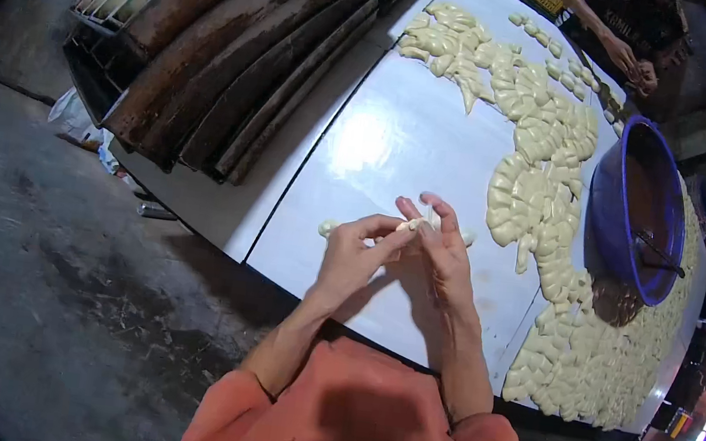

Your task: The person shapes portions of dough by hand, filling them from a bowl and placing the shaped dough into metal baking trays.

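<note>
From where I sit, the bench (434, 133) shows a smooth white top with dark seams and a bright patch of glare. Above its near part, I have the left hand (355, 254) and right hand (450, 268) with fingers pinching a small pale dough piece (411, 225). Shaped dough lumps (551, 126) spread down the right side, near a purple basin (610, 195). Long rust-brown trays (213, 71) occupy the left; stained grey floor (104, 313) lies below.
</note>
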Action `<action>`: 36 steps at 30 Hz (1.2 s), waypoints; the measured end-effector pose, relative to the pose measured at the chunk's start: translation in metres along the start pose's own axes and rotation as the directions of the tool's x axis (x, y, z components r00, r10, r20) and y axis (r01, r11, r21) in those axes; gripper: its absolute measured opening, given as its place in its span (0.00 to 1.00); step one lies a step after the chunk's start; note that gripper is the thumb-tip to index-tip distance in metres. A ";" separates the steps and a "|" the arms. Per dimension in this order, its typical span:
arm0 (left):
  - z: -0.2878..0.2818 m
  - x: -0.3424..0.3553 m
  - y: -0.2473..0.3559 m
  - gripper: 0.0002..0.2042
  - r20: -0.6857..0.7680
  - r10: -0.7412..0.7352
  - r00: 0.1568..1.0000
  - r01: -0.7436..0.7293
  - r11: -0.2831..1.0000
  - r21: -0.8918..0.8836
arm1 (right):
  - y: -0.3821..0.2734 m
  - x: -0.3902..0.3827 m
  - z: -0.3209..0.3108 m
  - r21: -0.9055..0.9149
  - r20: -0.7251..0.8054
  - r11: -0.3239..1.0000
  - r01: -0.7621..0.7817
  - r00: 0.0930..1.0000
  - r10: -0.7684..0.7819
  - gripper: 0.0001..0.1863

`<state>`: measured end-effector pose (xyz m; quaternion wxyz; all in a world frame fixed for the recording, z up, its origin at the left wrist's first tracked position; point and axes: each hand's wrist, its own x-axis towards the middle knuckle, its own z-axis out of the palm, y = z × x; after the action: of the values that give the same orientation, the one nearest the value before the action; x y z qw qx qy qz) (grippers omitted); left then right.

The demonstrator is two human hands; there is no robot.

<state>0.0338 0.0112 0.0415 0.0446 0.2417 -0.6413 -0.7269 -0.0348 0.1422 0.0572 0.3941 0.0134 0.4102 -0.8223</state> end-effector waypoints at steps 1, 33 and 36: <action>0.004 0.004 -0.002 0.14 0.034 -0.081 0.996 0.084 0.989 -0.120 | -0.003 -0.002 0.003 -0.024 -0.002 0.999 0.035 0.999 -0.035 0.29; 0.167 0.056 0.012 0.20 0.382 -0.053 0.923 0.045 0.999 0.029 | -0.321 -0.038 -0.290 -0.853 -0.314 0.514 0.087 0.702 -0.639 0.08; 0.163 0.058 0.011 0.19 0.452 -0.051 0.891 0.044 0.999 0.027 | -0.324 -0.024 -0.344 -0.952 -0.303 0.188 -0.242 0.842 -0.447 0.10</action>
<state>-0.0870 0.1362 0.0449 -0.1255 0.0820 -0.6337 -0.7589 -0.3357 0.5077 0.0530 0.1226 -0.0450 0.9247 -0.3576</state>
